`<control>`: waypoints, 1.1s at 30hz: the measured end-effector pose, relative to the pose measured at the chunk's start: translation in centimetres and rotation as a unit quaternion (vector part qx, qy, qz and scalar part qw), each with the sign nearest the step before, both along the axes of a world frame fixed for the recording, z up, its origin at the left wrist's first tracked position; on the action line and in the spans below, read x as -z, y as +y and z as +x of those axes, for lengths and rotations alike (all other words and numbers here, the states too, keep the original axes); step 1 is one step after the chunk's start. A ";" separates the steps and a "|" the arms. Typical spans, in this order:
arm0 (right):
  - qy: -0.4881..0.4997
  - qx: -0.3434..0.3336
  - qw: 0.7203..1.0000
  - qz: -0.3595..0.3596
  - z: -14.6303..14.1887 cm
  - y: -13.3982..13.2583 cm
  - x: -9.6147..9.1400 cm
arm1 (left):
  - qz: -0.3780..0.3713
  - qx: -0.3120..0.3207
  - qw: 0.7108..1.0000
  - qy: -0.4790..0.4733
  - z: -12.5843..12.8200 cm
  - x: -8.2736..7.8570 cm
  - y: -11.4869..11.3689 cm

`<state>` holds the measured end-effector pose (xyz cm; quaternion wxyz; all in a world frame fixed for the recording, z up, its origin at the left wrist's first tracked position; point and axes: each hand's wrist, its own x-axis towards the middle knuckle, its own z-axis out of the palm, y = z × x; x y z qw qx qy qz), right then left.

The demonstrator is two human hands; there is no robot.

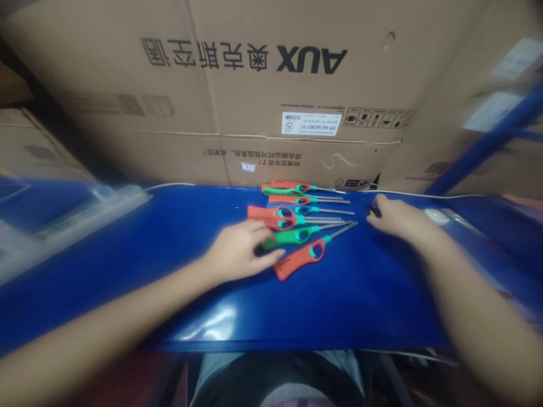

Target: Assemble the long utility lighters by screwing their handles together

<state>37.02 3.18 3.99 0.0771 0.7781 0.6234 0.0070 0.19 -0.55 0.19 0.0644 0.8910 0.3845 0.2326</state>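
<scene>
The left hand (240, 249) curls loosely over a green lighter (292, 238); right hand (393, 216) pinches a dark object (374, 211).

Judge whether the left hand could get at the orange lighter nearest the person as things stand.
Likely yes: the left hand is right by that orange lighter, whose handle no other lighter covers.

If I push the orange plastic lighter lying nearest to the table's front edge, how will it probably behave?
The orange plastic lighter looks hard, so probably stiff. Its broad, looped handle makes rolling seem unlikely; on the glossy blue table, it may slide or swivel instead. The thin metal nozzle suggests most weight sits in the handle.
</scene>
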 end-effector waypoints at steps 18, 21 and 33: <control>0.246 -0.412 0.848 0.226 -19.1 -1.7 2.4 | 0.004 0.147 0.988 -0.041 1.1 2.7 -0.4; 0.241 -0.412 0.853 0.212 -20.0 -0.9 2.4 | -0.003 0.145 0.988 -0.054 0.9 2.9 -0.2; 0.271 -0.393 0.849 0.227 -20.1 -0.1 2.8 | -0.020 0.157 0.985 -0.062 0.6 2.7 0.4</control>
